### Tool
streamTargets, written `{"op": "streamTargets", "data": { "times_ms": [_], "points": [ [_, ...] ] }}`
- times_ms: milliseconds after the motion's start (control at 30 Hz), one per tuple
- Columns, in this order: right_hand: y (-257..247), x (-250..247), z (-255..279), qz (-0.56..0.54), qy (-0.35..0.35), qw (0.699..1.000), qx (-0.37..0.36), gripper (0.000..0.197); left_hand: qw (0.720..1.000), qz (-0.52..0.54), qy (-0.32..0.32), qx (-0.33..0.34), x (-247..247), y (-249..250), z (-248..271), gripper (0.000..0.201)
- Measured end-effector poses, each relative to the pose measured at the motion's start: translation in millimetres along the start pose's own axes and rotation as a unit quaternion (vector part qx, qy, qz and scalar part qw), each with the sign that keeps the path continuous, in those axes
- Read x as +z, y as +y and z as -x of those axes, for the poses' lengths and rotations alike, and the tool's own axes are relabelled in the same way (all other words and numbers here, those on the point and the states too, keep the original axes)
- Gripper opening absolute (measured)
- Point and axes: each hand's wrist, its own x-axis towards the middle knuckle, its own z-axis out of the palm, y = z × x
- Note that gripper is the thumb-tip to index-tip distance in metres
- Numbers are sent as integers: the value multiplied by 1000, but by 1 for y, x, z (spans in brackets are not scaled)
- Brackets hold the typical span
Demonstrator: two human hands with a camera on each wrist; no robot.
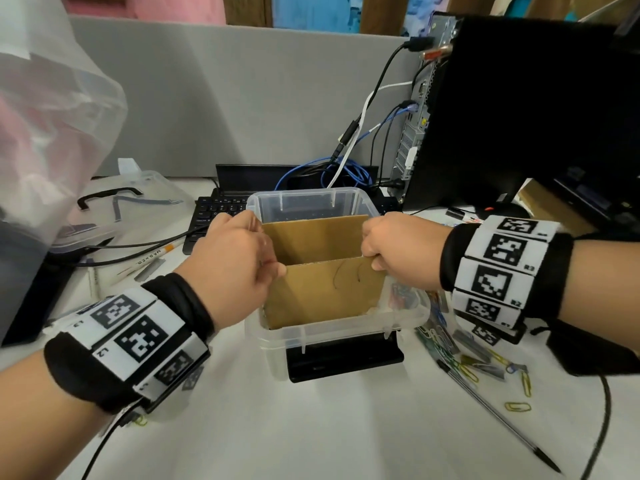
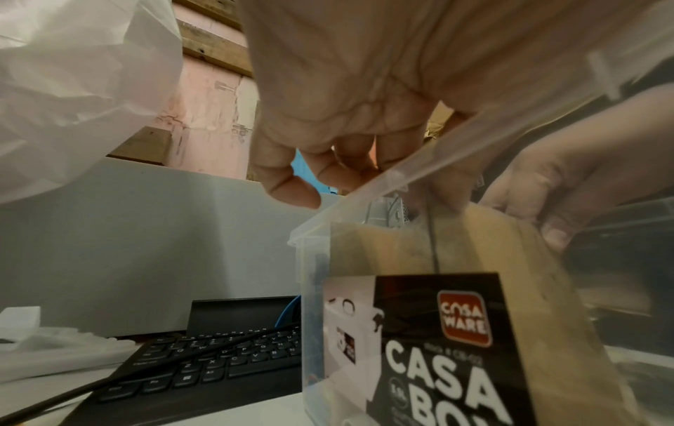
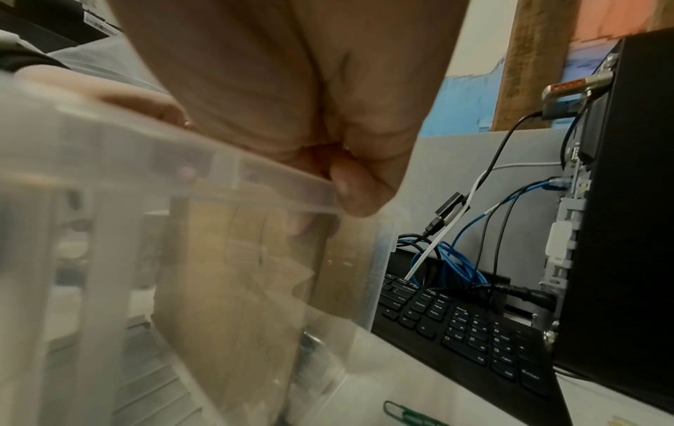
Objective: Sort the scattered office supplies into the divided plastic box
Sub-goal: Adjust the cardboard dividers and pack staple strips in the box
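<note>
A clear plastic box (image 1: 313, 195) stands mid-desk with two brown cardboard dividers upright inside. My left hand (image 1: 274, 268) pinches the top left corner of the near divider (image 1: 325, 292). My right hand (image 1: 375, 262) pinches its top right corner. The far divider (image 1: 311, 237) stands behind it. In the left wrist view my left hand (image 2: 328, 175) curls over the box rim (image 2: 364, 187), above the cardboard (image 2: 485, 239). From the right wrist, my right hand (image 3: 346, 187) grips at the rim (image 3: 218, 167), with the cardboard (image 3: 237, 273) seen through the wall. Paper clips (image 1: 517, 407), staple strips (image 1: 472, 344) and a pen (image 1: 502, 422) lie scattered to the right.
A black keyboard (image 1: 214, 216) lies behind the box, and a computer tower (image 1: 519, 116) with cables (image 1: 346, 168) stands back right. A plastic bag (image 1: 52, 116) and the box lid (image 1: 145, 202) sit at left, near a marker (image 1: 152, 256). A black block (image 1: 343, 358) lies under the box front.
</note>
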Motion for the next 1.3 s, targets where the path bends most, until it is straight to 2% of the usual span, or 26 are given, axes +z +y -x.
{"op": "streamTargets", "data": {
  "times_ms": [333, 500, 567, 667, 767, 933, 1000, 1100, 1200, 1267, 1300],
  "points": [
    [1, 3, 2, -5, 31, 999, -23, 21, 998, -34, -61, 6, -4, 1, -2, 23],
    [-9, -4, -4, 124, -61, 990, -31, 19, 997, -39, -65, 4, -5, 1, -2, 23],
    [-11, -6, -7, 136, -53, 989, -34, 9, 997, -37, -67, 6, -6, 2, -3, 26],
    [-11, -8, -6, 131, -54, 990, -27, 30, 997, -34, -70, 9, -7, 2, -3, 32],
    [-10, -8, -4, 146, -27, 988, -44, 36, 997, -33, -75, 15, -7, 1, -3, 32],
    [-12, -8, -2, 140, -41, 989, -9, 17, 996, -21, -78, 30, -8, -3, -10, 35],
    [-8, -10, 4, 126, -7, 992, -19, 22, 997, -20, -63, 42, -10, -4, -14, 36],
    [9, -4, 14, -46, 76, 996, -9, 27, 998, -24, -49, 45, -9, -5, -15, 29],
    [24, 6, 27, -256, 183, 949, 21, 14, 998, -14, -32, 47, -9, -8, -13, 23],
    [38, 17, 37, -291, 265, 916, 72, 12, 999, -18, -6, 42, -8, -8, -11, 19],
    [46, 24, 43, -293, 280, 908, 105, 12, 999, -20, 15, 43, -9, -5, -10, 17]
  ]
}}
